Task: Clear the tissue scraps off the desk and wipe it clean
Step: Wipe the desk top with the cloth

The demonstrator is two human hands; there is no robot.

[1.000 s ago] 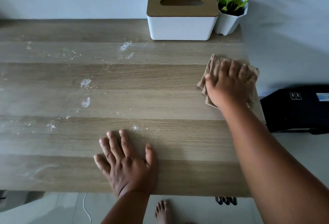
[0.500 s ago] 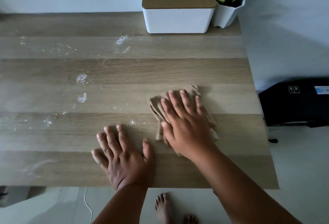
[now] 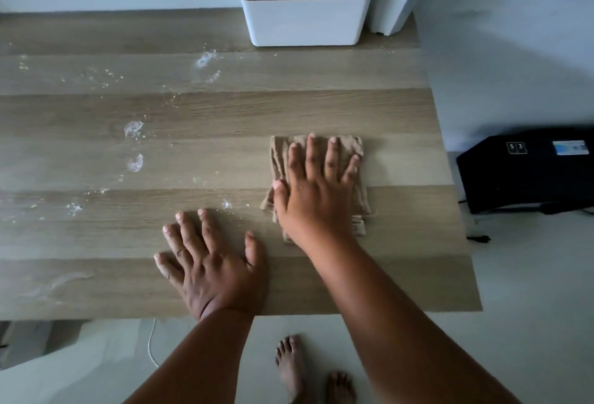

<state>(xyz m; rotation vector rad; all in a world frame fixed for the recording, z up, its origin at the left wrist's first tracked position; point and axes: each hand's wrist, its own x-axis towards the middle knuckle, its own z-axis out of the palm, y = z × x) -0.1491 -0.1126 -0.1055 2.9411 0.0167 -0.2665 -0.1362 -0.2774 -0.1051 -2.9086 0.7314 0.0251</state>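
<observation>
My right hand (image 3: 313, 198) lies flat with spread fingers on a folded tan cloth (image 3: 279, 156), pressing it onto the wooden desk (image 3: 225, 114) right of the middle. My left hand (image 3: 212, 265) rests palm down on the bare desk near the front edge, just left of the cloth, holding nothing. Whitish specks and wet-looking blotches are scattered over the left half: two blobs (image 3: 134, 128) (image 3: 135, 163), a smear (image 3: 205, 58) near the back, and a small speck (image 3: 226, 203) between my hands.
A white tissue box with a wooden lid (image 3: 305, 18) and a white pot with a green plant (image 3: 393, 8) stand at the back right. Beyond the desk's right edge a black box (image 3: 527, 169) sits on the floor. My bare feet (image 3: 291, 362) and a white cable (image 3: 152, 345) are below the front edge.
My right hand has slid the cloth from the desk's far right edge toward the middle, stopping beside my left hand. The left hand has stayed put.
</observation>
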